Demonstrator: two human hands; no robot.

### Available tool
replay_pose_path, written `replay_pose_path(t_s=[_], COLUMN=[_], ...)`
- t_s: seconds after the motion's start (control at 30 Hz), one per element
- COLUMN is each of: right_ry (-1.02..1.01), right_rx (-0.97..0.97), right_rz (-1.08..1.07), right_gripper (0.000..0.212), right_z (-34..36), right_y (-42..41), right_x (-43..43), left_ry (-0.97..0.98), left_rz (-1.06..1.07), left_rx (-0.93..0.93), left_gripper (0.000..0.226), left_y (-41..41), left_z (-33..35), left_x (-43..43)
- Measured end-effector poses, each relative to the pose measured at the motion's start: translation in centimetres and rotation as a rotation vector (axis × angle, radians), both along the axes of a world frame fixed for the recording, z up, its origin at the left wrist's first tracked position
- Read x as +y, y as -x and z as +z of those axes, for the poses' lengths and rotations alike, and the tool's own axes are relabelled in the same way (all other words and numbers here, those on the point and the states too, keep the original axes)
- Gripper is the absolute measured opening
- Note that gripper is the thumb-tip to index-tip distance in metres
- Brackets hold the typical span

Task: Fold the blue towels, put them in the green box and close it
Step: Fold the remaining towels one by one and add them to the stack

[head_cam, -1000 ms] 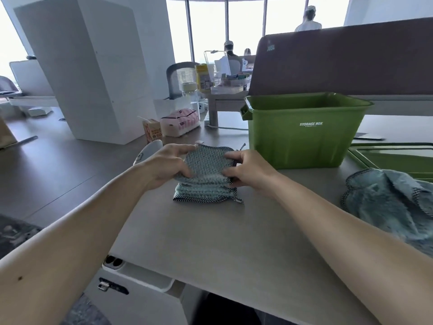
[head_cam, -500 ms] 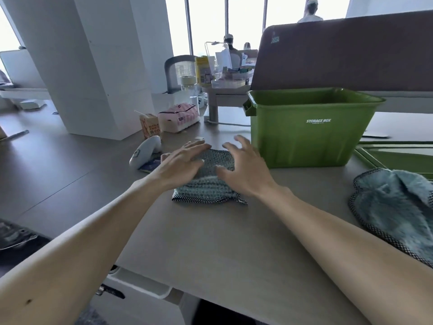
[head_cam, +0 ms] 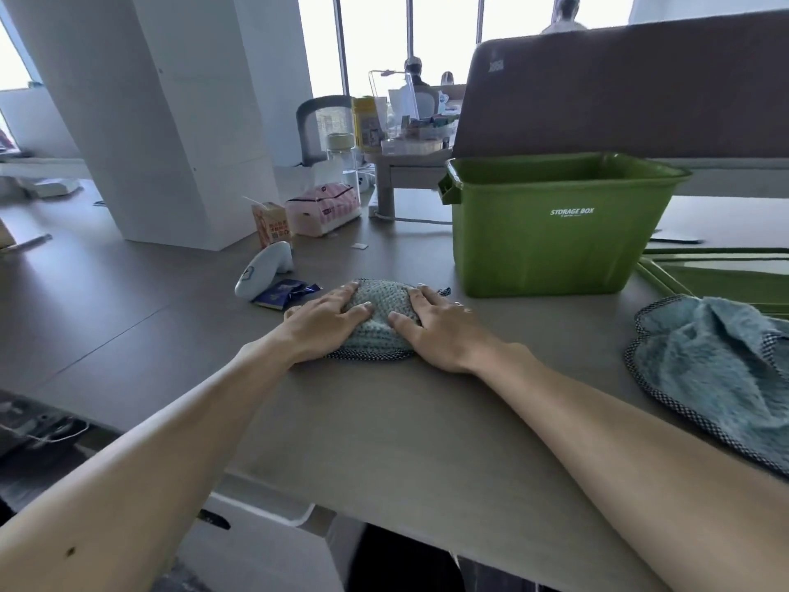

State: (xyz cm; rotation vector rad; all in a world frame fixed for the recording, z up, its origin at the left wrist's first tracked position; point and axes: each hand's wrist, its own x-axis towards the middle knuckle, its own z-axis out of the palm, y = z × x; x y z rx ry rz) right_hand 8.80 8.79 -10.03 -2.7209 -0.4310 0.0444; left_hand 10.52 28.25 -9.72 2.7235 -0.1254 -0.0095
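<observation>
One folded towel (head_cam: 381, 307) under left hand (head_cam: 323, 324), right hand (head_cam: 442, 333); green box (head_cam: 550, 254) near

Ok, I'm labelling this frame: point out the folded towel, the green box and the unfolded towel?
folded towel (head_cam: 381, 297), head view, knit top surface.
green box (head_cam: 555, 254), head view, front wall below the lettering.
unfolded towel (head_cam: 704, 361), head view, fluffy middle.
</observation>
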Motion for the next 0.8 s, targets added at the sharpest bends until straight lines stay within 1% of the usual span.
replay_pose_path(t_s=[0.03,0.1,0.17,0.2,0.27,0.37,0.53,0.67,0.8], right_ry=[-0.019,-0.061,-0.109,-0.129,-0.158,-0.164,-0.106,-0.069,-0.084], right_rx=[0.003,-0.017,-0.082,-0.126,-0.215,-0.293,-0.389,-0.415,-0.501], right_rz=[-0.004,-0.007,-0.022,-0.041,-0.084,-0.148,-0.245,-0.354,-0.489], right_gripper=[0.073,0.070,0.054,0.045,0.035,0.027,0.025,0.020,0.012], right_z=[0.0,0.1,0.6,1.0,1.7,2.6,3.3,4.3,5.5], right_y=[0.3,0.9,1.8,2.3,3.3,4.7,6.9,9.0,11.5], right_x=[-0.2,-0.8,-1.7,-2.2,-3.4,-5.9,-11.6,-16.8,-21.7], left_ry=[0.013,0.039,0.094,0.124,0.168,0.188,0.237,0.271,0.367], left_rz=[0.012,0.044,0.061,0.047,-0.014,-0.116,-0.303,-0.445,-0.579], left_rx=[-0.043,-0.197,-0.366,-0.422,-0.479,-0.508,-0.519,-0.439,-0.338], left_gripper=[0.065,0.061,0.052,0.047,0.037,0.028,0.017,0.012,0.020], left_y=[0.4,1.3,2.4,2.8,3.6,4.4,4.5,5.0,5.6], left_z=[0.1,0.3,1.0,1.5,2.3,3.2,3.5,3.3,3.1], left_x=[0.0,-0.4,-1.3,-1.9,-3.6,-7.0,-13.7,-19.2,-24.2])
